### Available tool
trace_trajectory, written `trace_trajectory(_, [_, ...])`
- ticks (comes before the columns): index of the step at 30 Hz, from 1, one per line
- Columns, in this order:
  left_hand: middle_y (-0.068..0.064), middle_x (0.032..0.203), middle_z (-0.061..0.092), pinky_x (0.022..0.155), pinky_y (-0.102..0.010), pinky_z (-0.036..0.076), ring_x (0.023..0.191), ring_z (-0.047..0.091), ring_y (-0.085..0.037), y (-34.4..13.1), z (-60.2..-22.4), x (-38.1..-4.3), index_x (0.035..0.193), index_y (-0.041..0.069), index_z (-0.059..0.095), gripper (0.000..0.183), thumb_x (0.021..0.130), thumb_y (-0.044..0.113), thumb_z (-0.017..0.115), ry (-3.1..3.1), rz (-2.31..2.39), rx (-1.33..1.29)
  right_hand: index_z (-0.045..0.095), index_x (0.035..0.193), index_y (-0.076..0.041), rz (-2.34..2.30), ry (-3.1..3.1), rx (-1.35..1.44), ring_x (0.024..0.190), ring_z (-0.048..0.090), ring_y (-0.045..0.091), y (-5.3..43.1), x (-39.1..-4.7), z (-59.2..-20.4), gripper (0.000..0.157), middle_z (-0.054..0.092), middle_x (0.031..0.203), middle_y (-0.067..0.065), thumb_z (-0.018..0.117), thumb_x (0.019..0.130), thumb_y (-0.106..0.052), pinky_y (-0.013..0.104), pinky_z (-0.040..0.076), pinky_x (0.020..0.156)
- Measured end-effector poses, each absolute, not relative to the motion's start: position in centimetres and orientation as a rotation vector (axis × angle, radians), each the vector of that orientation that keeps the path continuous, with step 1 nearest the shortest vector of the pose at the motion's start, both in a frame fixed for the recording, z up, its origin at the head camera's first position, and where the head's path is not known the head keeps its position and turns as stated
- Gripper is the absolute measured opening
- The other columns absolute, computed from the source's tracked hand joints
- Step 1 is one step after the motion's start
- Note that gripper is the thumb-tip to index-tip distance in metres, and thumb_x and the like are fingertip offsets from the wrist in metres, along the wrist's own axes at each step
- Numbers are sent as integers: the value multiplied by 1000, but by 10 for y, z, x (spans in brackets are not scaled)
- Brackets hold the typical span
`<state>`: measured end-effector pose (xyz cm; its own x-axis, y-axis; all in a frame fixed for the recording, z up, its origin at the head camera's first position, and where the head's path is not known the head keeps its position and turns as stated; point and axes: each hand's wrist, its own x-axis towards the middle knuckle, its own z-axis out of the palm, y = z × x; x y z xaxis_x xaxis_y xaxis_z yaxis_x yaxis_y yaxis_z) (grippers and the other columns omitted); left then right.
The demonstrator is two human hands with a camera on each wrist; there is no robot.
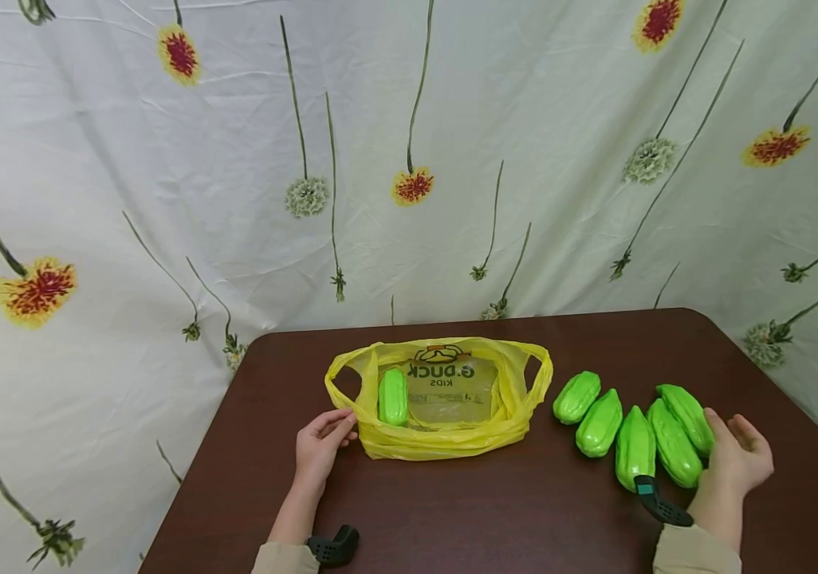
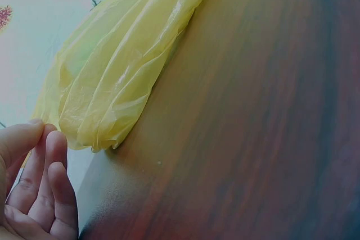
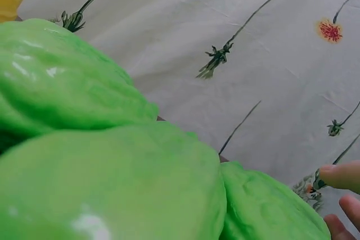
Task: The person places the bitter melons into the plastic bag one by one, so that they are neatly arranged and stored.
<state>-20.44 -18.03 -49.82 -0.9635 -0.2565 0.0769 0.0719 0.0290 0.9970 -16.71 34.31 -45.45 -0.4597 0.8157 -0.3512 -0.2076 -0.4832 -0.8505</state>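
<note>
A yellow plastic bag (image 1: 445,442) with "G.Duck Kids" print lies with its mouth open at the table's middle. Inside, toward its left, is one bright green, ridged, gourd-like vegetable (image 1: 393,397). My left hand (image 1: 319,446) pinches the bag's left edge between thumb and fingers, which the left wrist view shows up close against the yellow plastic (image 2: 112,77). Several similar glossy green gourds (image 1: 635,449) lie grouped right of the bag. Beside the rightmost gourd (image 1: 686,416) is my right hand (image 1: 739,458), its fingers loosely bent and nothing held in them.
The dark brown table (image 1: 495,510) has a rounded far right corner. Behind it hangs a white cloth (image 1: 567,199) printed with flowers. Black wrist devices (image 1: 333,546) are worn on both arms, below beige sleeves.
</note>
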Motion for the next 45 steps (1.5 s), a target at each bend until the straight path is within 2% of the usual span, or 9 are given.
trace_trajectory(6, [-8,87,70,63,-26,53,66,66,-15,-180,-498,-205,102,-1,69,25,83,15,72,-2065,-2033,194,65,101,-23,2029,-1078,-1108,90,46,-1,345,-168,-457,44,51,104,-10,85,65,-7,8,43,68])
trace_trajectory(12, [-9,88,70,62,-25,53,65,66,-14,-180,-499,-205,103,-2,68,28,84,18,72,-2076,-2012,182,62,104,-23,2003,-1174,-1148,84,43,-1,346,-168,-461,47,49,100,-11,85,65,-7,6,43,59])
trace_trajectory(17, [-8,87,70,62,-24,53,65,66,-14,-180,-499,-205,102,-2,69,27,83,18,72,-2076,-2016,194,64,104,-25,2005,-1218,-1200,99,46,1,346,-169,-460,51,49,101,-12,88,60,-14,7,43,58])
trace_trajectory(21, [-8,88,70,63,-25,53,66,66,-15,-180,-499,-205,103,-2,69,26,84,16,72,-2074,-2027,197,67,104,-26,2006,-1226,-1244,114,45,6,345,-168,-459,52,48,102,-13,89,58,-17,10,46,72])
trace_trajectory(25, [-10,89,70,63,-26,53,67,66,-15,-180,-498,-205,103,-1,69,25,84,15,71,-2074,-2033,195,67,111,-25,2004,-1226,-1253,125,38,6,343,-168,-457,56,48,104,-15,89,60,-20,14,37,95])
trace_trajectory(27, [-10,89,70,63,-26,53,67,66,-15,-180,-499,-205,103,-1,69,26,84,16,72,-2075,-2030,192,66,113,-25,2004,-1224,-1254,127,37,6,343,-169,-457,56,48,105,-16,88,61,-21,17,34,99])
trace_trajectory(35, [-5,83,71,59,-24,52,63,65,-14,-181,-502,-205,97,2,71,19,84,16,72,-2035,-2012,107,68,112,-24,1971,-1165,-1221,127,37,6,344,-171,-457,53,48,108,-15,87,62,-25,17,30,102])
trace_trajectory(39, [-4,84,71,60,-24,53,64,65,-13,-180,-500,-205,99,2,71,21,83,16,72,-2060,-2011,175,68,111,-23,1972,-1132,-1203,129,34,6,343,-171,-453,54,47,110,-16,88,61,-25,19,30,103])
trace_trajectory(45, [-12,90,70,63,-24,53,66,66,-13,-180,-497,-205,104,-3,68,28,84,17,71,-2096,-2005,224,71,105,-22,1947,-1122,-1140,129,33,6,340,-174,-444,47,47,112,-14,87,62,-23,21,30,104])
